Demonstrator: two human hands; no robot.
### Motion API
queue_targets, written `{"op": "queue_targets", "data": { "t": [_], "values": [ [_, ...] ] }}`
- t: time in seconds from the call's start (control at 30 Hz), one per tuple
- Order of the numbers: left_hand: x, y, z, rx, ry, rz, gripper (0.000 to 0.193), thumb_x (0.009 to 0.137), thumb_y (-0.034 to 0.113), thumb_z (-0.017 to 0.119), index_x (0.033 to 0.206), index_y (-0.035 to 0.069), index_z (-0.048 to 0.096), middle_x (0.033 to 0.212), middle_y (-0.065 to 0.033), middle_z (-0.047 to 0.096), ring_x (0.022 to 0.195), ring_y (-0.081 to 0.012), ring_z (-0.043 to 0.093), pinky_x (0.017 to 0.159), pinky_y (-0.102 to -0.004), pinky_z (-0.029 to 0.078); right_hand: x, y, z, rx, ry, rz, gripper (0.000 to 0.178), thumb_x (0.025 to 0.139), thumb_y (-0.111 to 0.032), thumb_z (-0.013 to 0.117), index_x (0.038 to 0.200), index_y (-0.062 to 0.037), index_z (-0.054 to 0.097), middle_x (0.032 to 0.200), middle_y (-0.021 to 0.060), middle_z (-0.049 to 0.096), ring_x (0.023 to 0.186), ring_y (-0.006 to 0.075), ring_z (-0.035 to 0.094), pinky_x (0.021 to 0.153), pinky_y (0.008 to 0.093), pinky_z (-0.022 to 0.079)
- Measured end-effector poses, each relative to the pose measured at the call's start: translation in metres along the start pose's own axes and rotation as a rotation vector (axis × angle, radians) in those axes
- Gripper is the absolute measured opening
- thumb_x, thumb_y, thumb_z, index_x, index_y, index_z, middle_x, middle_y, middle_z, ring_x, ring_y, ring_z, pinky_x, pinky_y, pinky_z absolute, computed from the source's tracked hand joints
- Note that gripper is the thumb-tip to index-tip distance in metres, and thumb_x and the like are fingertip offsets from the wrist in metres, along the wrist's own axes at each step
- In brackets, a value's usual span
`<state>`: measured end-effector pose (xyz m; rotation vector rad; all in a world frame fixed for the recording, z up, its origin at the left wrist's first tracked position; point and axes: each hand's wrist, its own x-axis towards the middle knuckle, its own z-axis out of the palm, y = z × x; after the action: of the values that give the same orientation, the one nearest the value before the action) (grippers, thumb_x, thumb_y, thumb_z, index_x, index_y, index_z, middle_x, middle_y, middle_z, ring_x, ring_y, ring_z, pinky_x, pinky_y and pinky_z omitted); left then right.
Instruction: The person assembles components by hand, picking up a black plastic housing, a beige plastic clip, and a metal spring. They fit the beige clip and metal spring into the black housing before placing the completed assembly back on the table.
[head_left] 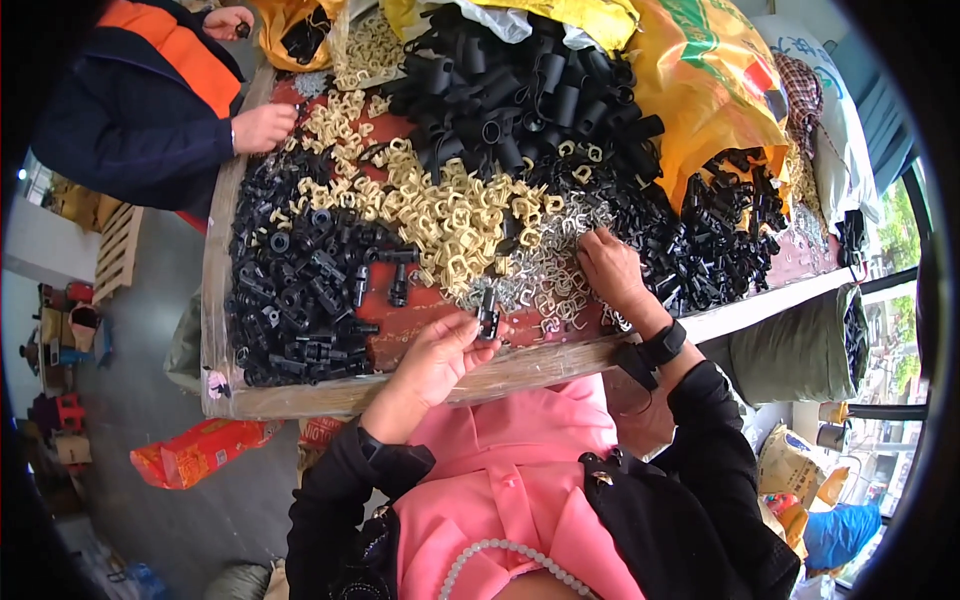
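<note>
The red-topped desk (420, 340) carries a heap of black plastic cylinders (490, 85), then cream plastic clips (450, 225). Above its near edge, the left hand (440, 358) pinches a small black fitting (487, 318); the right hand (612, 270), fingers bunched, touches silvery metal clips (556, 297), its grip impossible to tell.

Held fitting (488, 318) is black, same as the loose fittings (315, 270) and tubes (562, 105); clips (455, 215) are cream, small hooks (550, 300) silver. Tabletop (410, 325) red, big bag (700, 75) orange with green and red print, sack (790, 350) olive green, cloth (801, 88) dark reddish check. Wearer's garment (490, 430) plain pink, jacket (700, 470) black; co-worker's sleeve (150, 140) navy, with an orange vest panel (180, 55).
</note>
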<state>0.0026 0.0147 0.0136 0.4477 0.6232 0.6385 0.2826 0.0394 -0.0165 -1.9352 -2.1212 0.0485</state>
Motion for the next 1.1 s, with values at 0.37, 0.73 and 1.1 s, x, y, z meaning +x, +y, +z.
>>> {"op": "queue_targets", "data": {
  "t": [0.37, 0.73, 1.1],
  "values": [
    [-0.018, -0.006, 0.003, 0.038, -0.139, 0.102, 0.027, 0.083, 0.012, 0.049, 0.107, 0.000, 0.049, 0.100, -0.0164, 0.055, 0.084, -0.0214, 0.057, 0.072, -0.0278, 0.048, 0.019, -0.017, 0.002, 0.140, 0.112, 0.056, 0.014, 0.074, -0.013, 0.053, 0.085, -0.0057, 0.049, 0.079, 0.0122, 0.051, 0.071, 0.0324, 0.053, 0.059, 0.0394, 0.043],
    [-0.034, -0.008, 0.004, 0.048, -0.136, 0.121, 0.028, 0.083, 0.013, 0.049, 0.107, 0.000, 0.049, 0.099, -0.0158, 0.056, 0.084, -0.0207, 0.058, 0.070, -0.0270, 0.049, -0.010, -0.002, -0.005, 0.510, 0.035, 0.125, 0.018, 0.081, -0.021, 0.049, 0.080, -0.0048, 0.055, 0.063, 0.0099, 0.053, 0.058, 0.0229, 0.054, 0.050, 0.0324, 0.042],
    [-0.009, -0.008, 0.000, 0.004, -0.121, 0.097, 0.022, 0.083, 0.012, 0.050, 0.102, 0.001, 0.052, 0.097, -0.0125, 0.057, 0.085, -0.0195, 0.057, 0.070, -0.0268, 0.048, -0.028, -0.055, -0.039, 1.376, -0.347, 0.245, 0.033, 0.089, -0.026, 0.037, 0.077, -0.0011, 0.055, 0.058, -0.0010, 0.048, 0.050, 0.0050, 0.041, 0.046, 0.0182, 0.034]
  ]
}}
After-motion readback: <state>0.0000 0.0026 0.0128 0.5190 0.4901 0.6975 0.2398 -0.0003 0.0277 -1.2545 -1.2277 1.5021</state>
